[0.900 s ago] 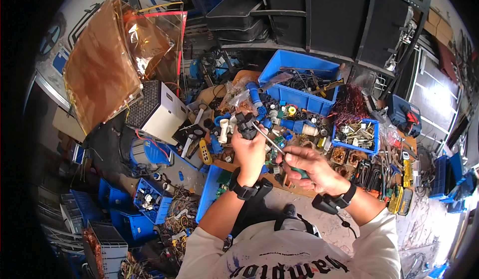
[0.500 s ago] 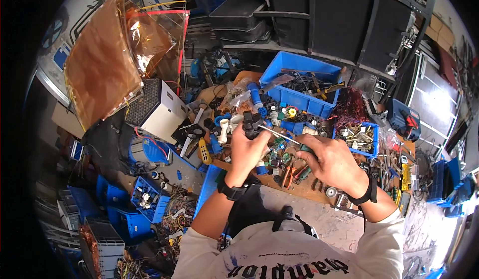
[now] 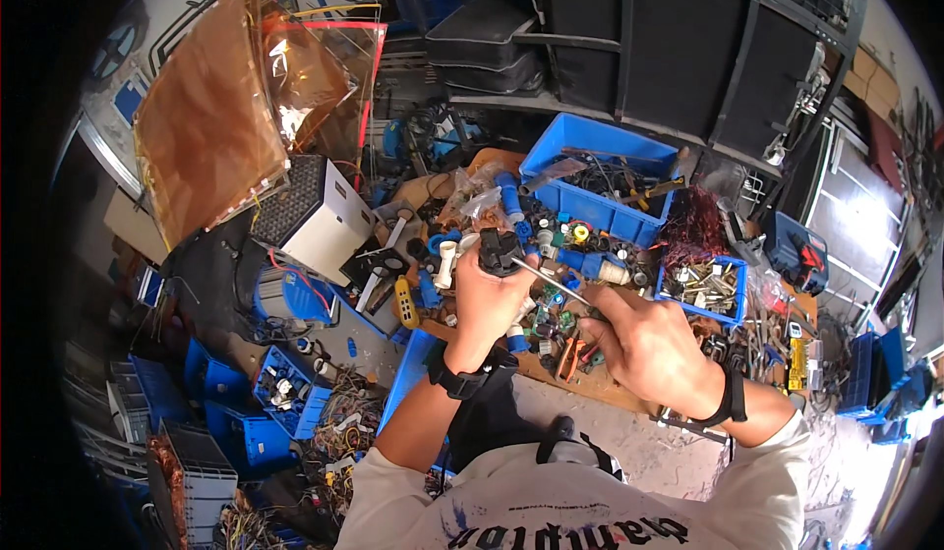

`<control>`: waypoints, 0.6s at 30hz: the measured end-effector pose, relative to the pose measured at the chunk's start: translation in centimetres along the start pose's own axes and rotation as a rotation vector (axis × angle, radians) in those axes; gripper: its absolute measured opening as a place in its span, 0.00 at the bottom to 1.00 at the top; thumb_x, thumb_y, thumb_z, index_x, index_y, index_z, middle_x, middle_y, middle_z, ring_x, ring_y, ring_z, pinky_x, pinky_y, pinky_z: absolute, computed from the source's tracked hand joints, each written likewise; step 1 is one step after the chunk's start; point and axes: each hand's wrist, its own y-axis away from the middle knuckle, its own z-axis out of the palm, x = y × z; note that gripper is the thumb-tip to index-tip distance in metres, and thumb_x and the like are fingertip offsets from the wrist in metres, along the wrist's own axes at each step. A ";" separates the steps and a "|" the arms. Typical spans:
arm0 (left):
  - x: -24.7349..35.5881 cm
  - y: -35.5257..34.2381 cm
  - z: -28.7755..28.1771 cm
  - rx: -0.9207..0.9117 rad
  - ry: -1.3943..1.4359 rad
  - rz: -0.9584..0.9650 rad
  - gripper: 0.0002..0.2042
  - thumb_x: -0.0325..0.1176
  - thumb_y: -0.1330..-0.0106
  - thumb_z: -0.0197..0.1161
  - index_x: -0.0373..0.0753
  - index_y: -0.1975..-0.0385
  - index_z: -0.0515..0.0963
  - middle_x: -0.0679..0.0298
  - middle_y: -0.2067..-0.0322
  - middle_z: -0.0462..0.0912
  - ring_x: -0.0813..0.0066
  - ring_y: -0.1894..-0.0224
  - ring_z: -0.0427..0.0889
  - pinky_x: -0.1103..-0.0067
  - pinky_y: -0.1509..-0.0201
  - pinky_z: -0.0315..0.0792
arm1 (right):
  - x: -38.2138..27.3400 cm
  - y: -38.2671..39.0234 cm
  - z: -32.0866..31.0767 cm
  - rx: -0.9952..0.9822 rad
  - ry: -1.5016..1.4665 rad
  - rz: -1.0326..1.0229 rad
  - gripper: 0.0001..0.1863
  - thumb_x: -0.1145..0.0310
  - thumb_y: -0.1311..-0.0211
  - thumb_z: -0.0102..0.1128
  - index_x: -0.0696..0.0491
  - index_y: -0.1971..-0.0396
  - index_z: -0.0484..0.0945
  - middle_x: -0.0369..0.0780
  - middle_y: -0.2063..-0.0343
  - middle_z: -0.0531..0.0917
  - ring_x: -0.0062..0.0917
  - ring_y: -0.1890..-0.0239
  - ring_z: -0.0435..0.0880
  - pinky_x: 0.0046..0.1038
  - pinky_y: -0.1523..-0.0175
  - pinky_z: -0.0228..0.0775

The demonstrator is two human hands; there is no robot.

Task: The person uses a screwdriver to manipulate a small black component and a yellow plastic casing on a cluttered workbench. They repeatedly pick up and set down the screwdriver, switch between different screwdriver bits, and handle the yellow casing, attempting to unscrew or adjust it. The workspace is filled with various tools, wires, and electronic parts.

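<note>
My left hand [image 3: 489, 299] is closed round a small black plastic part [image 3: 500, 251], held up over the cluttered workbench. From the right, my right hand [image 3: 649, 344] grips a screwdriver; its handle is mostly hidden in my fingers. The screwdriver's long metal shaft [image 3: 556, 284] slants up to the left, and its tip meets the black part. Under my hands lie orange-handled pliers [image 3: 567, 359], green circuit pieces and blue and white plastic connectors. Beside my left hand stands a white plastic fitting [image 3: 445, 264].
A large blue bin [image 3: 602, 199] of dark scrap stands at the back. A smaller blue crate [image 3: 703, 291] holds metal pieces to the right. A yellow power strip [image 3: 406, 302] lies at the left. More blue crates [image 3: 292, 393] and tangled wires fill the lower left.
The whole view has shifted slightly down and right. My right hand sits a little lower, and the screwdriver shaft slopes more steeply. Both hands keep their hold.
</note>
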 end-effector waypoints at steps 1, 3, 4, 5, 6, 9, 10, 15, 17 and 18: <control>-0.3 0.1 0.1 -0.004 0.054 -0.014 0.09 0.21 0.42 0.63 0.37 0.80 0.70 0.71 0.87 0.71 0.86 0.88 0.66 0.85 0.86 0.57 | 0.2 0.0 0.1 -0.008 -0.046 0.004 0.11 0.68 0.39 0.58 0.55 0.59 0.74 0.43 0.80 0.77 0.36 0.79 0.80 0.35 0.75 0.69; 0.6 0.7 0.6 -0.007 0.122 -0.122 0.09 0.21 0.42 0.62 0.37 0.81 0.70 0.71 0.88 0.71 0.86 0.88 0.66 0.85 0.86 0.57 | 0.5 -0.2 -0.2 -0.122 -0.350 0.133 0.10 0.68 0.38 0.56 0.56 0.60 0.74 0.44 0.82 0.77 0.35 0.81 0.80 0.36 0.75 0.69; 0.8 0.9 0.7 -0.009 0.155 -0.175 0.09 0.20 0.42 0.62 0.37 0.81 0.70 0.72 0.88 0.70 0.86 0.88 0.66 0.85 0.86 0.57 | 0.7 -0.2 -0.2 -0.177 -0.504 0.198 0.09 0.69 0.37 0.56 0.57 0.60 0.74 0.44 0.83 0.76 0.35 0.81 0.80 0.36 0.75 0.68; 0.8 0.9 0.7 0.002 0.121 -0.126 0.09 0.20 0.42 0.62 0.37 0.81 0.70 0.72 0.88 0.70 0.86 0.88 0.66 0.85 0.86 0.57 | 1.3 -0.2 0.5 -0.175 -0.600 0.210 0.08 0.68 0.34 0.55 0.57 0.62 0.75 0.38 0.87 0.73 0.25 0.87 0.75 0.29 0.79 0.64; 0.6 0.9 0.6 0.014 0.088 -0.080 0.09 0.20 0.42 0.62 0.37 0.81 0.70 0.71 0.88 0.70 0.87 0.88 0.66 0.85 0.86 0.56 | 1.3 -0.3 0.4 -0.260 -0.794 0.344 0.09 0.67 0.34 0.55 0.57 0.62 0.75 0.36 0.87 0.72 0.22 0.87 0.72 0.27 0.80 0.62; 0.5 1.2 1.2 0.051 0.169 -0.099 0.07 0.23 0.43 0.63 0.37 0.79 0.71 0.72 0.87 0.71 0.86 0.87 0.67 0.83 0.84 0.58 | 0.8 -0.5 1.5 -0.382 -1.333 0.617 0.10 0.63 0.33 0.54 0.54 0.60 0.75 0.27 0.85 0.66 0.09 0.87 0.59 0.15 0.83 0.51; 0.5 1.2 1.5 0.065 0.227 -0.130 0.07 0.24 0.43 0.64 0.37 0.77 0.71 0.72 0.86 0.72 0.86 0.86 0.67 0.83 0.84 0.60 | 0.9 -0.5 1.8 -0.360 -1.326 0.617 0.10 0.63 0.32 0.54 0.54 0.59 0.75 0.27 0.85 0.66 0.09 0.87 0.60 0.15 0.83 0.51; 0.0 0.7 1.7 -0.064 0.268 -0.259 0.10 0.23 0.40 0.61 0.37 0.81 0.69 0.71 0.88 0.69 0.86 0.89 0.64 0.85 0.88 0.56 | 2.8 -0.4 3.5 -0.230 -0.928 0.438 0.13 0.62 0.33 0.55 0.55 0.57 0.75 0.34 0.85 0.73 0.15 0.85 0.71 0.23 0.81 0.59; 0.5 1.1 1.6 -0.078 0.244 -0.259 0.09 0.23 0.40 0.61 0.37 0.80 0.70 0.71 0.88 0.69 0.86 0.89 0.65 0.85 0.87 0.56 | 3.3 0.0 3.7 -0.169 -0.687 0.318 0.12 0.64 0.35 0.56 0.56 0.57 0.75 0.44 0.82 0.78 0.28 0.80 0.81 0.32 0.76 0.66; 0.6 1.3 1.4 -0.076 0.230 -0.260 0.08 0.23 0.40 0.61 0.37 0.80 0.70 0.71 0.88 0.69 0.86 0.89 0.65 0.85 0.87 0.56 | 3.1 -0.1 3.4 -0.161 -0.613 0.290 0.12 0.65 0.35 0.56 0.55 0.57 0.75 0.46 0.81 0.78 0.32 0.80 0.81 0.33 0.74 0.67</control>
